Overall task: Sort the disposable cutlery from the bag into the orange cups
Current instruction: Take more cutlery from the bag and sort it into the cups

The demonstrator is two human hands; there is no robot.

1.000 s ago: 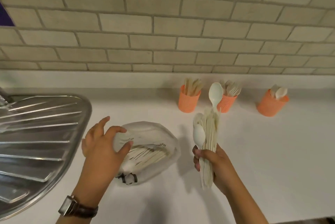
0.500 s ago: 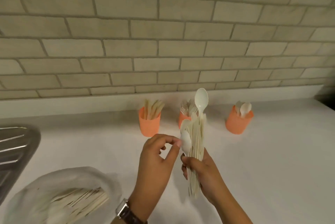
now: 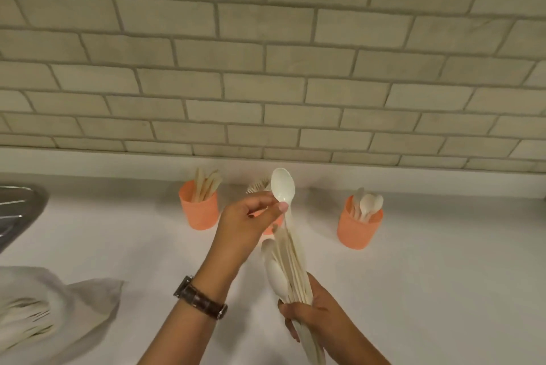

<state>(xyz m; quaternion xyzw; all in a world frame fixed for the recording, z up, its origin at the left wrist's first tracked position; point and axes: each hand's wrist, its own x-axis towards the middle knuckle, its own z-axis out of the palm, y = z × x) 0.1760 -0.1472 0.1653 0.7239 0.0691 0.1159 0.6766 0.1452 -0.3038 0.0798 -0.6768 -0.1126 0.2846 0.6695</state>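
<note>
At centre frame the fingers (image 3: 282,206) of the left hand (image 3: 245,223) pinch a white spoon (image 3: 282,184) just under its bowl. It stands upright, its handle down in the bundle (image 3: 291,270) gripped by the right hand (image 3: 319,317). The spoon cup (image 3: 359,228) stands to the right on the bench (image 3: 443,276), nearer the right hand. The bag (image 3: 59,314) lies lower left. No writing is readable.

My left grip (image 3: 248,226) and right grip (image 3: 316,314) are bare, forearms bare to the frame edge. On my left wrist a wristwatch (image 3: 204,299): dark brown strap, scaly embossed grain, silver metal case one side, silver buckle the other.
</note>
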